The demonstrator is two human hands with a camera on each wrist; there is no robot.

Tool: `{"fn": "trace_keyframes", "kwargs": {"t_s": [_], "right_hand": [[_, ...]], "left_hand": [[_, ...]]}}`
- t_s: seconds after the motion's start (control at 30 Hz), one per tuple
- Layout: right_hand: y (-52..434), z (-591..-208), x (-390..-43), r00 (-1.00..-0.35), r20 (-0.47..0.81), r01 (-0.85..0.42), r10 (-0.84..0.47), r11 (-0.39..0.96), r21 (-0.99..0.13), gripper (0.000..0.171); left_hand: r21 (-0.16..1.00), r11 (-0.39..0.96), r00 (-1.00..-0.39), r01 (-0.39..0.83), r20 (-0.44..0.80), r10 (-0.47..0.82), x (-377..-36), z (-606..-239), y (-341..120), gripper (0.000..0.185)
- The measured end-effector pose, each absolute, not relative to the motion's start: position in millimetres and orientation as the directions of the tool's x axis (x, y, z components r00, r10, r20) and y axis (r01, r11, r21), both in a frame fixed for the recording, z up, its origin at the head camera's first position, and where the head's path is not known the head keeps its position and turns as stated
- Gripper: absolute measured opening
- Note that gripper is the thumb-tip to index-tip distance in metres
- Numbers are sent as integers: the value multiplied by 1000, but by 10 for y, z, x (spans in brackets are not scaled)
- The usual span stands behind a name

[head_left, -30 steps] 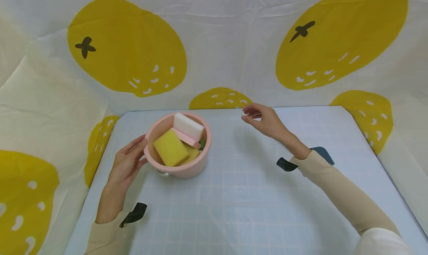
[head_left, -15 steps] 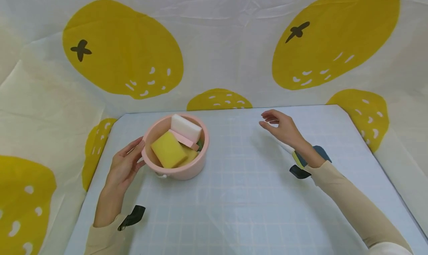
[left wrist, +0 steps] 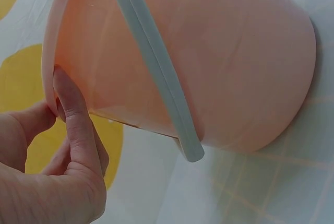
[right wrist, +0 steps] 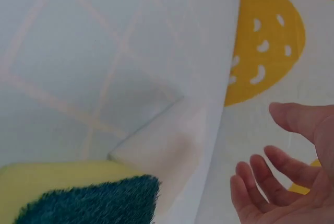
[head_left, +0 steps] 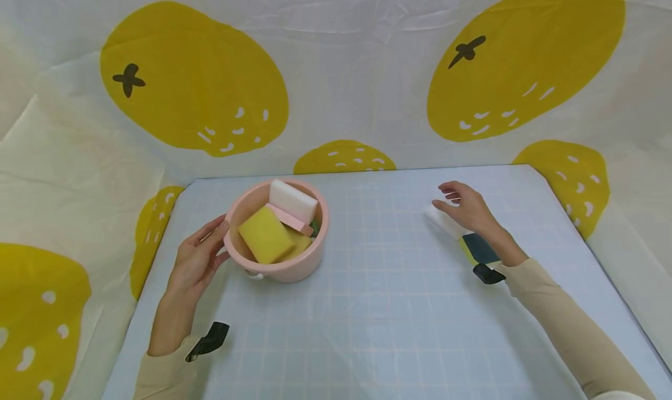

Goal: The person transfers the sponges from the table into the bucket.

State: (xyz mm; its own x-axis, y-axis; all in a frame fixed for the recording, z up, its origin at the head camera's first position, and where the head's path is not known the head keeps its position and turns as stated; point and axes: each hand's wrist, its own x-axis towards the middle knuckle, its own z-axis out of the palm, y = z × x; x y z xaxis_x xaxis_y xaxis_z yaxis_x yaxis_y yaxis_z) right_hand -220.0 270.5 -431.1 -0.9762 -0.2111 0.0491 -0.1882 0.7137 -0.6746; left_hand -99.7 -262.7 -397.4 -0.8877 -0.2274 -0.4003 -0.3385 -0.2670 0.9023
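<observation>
my left hand (head_left: 196,260) is resting against the left side of the pink bucket (head_left: 286,266) — the fingers (left wrist: 73,114) are lying nearly straight along its wall, with the fingertips touching just under the rim, not wrapping round anything. the bucket is standing upright on the left half of the counter (head_left: 367,330), its pale handle (left wrist: 156,72) folded down against its side. inside it, a yellow sponge (head_left: 265,234) is leaning at the front, a white sponge (head_left: 294,200) is propped against the far wall, and a pink piece (head_left: 286,216) is lying between them.

my right hand (head_left: 469,207) is hovering well to the right of the bucket, fingers (right wrist: 261,187) loosely spread and gripping nothing. just below it, a white sponge block (head_left: 443,222) is lying on the counter, and beside that a yellow sponge with a dark green scrubbing face (head_left: 478,249); whether my palm is touching the white block i cannot tell. behind the counter a lemon-print cloth (head_left: 336,67) is hanging.
</observation>
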Motion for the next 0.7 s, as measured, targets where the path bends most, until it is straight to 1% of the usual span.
{"fn": "trace_keyframes", "kwargs": {"t_s": [0.2, 0.47, 0.57, 0.7], "right_hand": [[2859, -4421, -2228, -981, -17, -134, -193, 739, -660, 55], [3011, -4570, -2269, -969, -175, -33, -174, 794, -608, 64], [3037, -4597, -2260, -962, -213, -13, -169, 811, -586, 65], [3051, -4617, -2253, -957, -230, -16, -176, 825, -565, 62]], "left_hand": [[904, -278, -894, -324, -389, -224, -995, -3983, -2644, 82], [908, -281, -900, -311, -376, -219, -1001, -4001, -2651, 81], [909, -280, -898, -309, -376, -227, -1003, -4004, -2641, 81], [910, -272, -894, -314, -380, -237, -1007, -3998, -2626, 81]]}}
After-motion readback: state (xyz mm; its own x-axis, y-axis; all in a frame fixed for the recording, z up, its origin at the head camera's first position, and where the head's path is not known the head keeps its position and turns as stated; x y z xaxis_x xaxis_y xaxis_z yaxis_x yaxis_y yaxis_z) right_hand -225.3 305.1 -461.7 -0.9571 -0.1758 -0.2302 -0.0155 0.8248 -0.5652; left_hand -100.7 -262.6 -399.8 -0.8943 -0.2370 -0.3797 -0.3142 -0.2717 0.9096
